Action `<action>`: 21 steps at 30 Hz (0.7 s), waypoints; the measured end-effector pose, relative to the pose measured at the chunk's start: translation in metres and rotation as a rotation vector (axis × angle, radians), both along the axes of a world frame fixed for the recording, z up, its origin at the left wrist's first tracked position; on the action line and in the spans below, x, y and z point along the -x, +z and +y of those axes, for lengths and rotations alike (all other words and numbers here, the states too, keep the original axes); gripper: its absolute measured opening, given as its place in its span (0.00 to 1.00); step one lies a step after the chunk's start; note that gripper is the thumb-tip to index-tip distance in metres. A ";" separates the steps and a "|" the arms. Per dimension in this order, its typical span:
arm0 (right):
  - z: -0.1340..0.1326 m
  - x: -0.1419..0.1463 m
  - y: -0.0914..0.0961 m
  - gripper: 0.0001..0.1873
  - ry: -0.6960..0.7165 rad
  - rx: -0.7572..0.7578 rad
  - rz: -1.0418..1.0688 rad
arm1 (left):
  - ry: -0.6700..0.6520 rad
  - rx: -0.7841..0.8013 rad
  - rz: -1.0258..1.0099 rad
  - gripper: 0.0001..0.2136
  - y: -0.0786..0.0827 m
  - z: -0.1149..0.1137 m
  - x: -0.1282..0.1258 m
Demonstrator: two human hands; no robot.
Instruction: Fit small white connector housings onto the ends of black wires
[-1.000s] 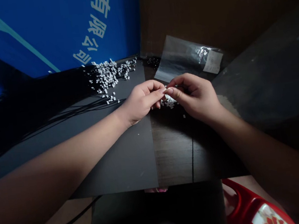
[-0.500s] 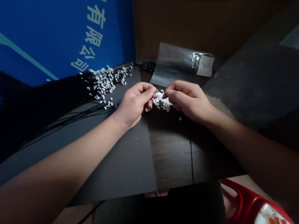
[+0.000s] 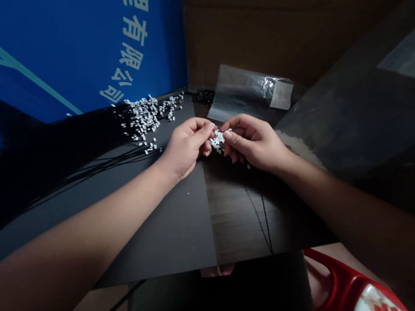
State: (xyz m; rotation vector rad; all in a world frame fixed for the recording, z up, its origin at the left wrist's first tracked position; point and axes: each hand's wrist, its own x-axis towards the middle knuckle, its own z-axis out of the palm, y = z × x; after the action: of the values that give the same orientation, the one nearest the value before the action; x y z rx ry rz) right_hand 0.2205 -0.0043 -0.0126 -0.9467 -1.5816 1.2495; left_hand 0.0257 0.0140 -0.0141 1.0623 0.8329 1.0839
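The small white connector pieces (image 3: 217,143) lie heaped on the wood-grain tabletop (image 3: 233,222), between my fingertips and partly hidden by them; I judge each nearly weightless, stiff, and apt to skid, best pinched by its side edges; my left hand (image 3: 190,142) has thumb and forefinger together, though I cannot tell what is between them; my right hand (image 3: 254,139) curls opposite, thumb near forefinger, its closure unclear to me; both forearms slant inward; left of the heap lie black wires (image 3: 88,134) with white ends (image 3: 145,113).
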 end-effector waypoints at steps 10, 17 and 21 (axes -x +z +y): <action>0.007 -0.001 -0.006 0.34 0.039 0.149 0.069 | -0.049 -0.050 -0.022 0.06 -0.005 0.000 0.001; 0.003 0.002 0.000 0.34 0.019 0.153 0.055 | -0.041 -0.214 0.108 0.06 -0.012 -0.001 -0.002; 0.001 0.003 0.002 0.33 0.034 0.173 0.048 | -0.070 -0.279 0.151 0.06 -0.011 -0.004 -0.001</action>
State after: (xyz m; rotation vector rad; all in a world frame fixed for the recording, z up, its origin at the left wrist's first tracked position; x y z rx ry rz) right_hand 0.2171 -0.0030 -0.0108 -0.9933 -1.4754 1.4411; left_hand 0.0272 0.0103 -0.0249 1.4115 0.7712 1.0909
